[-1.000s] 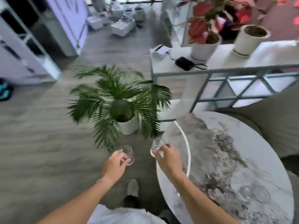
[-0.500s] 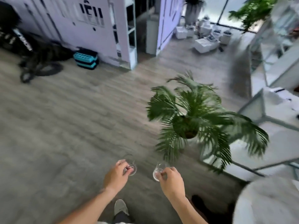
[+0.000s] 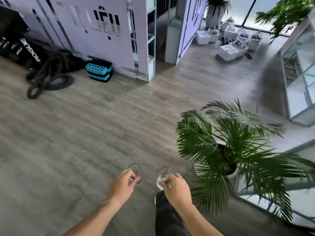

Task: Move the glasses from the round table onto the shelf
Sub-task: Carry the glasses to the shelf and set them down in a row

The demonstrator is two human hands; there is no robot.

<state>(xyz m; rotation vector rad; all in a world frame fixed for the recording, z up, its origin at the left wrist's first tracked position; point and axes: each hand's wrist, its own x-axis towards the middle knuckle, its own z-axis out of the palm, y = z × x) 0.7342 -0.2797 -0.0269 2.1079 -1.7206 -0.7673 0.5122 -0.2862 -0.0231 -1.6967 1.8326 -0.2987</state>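
Clearly each hand holds one small clear glass: left hand grips left glass, right hand pinches right glass. Smooth glass could slip from either grip onto the wooden floor, or brush the potted palm nearby.

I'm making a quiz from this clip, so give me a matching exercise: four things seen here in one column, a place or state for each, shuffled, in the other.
Things:
1. left hand
2. right hand
3. potted palm
4. blue crate

Places or states:
A. on the floor against the purple wall
B. grips the glass nearer the palm
C. on the floor at right
D. grips the other glass

Pairs: 1-D, 2-B, 3-C, 4-A
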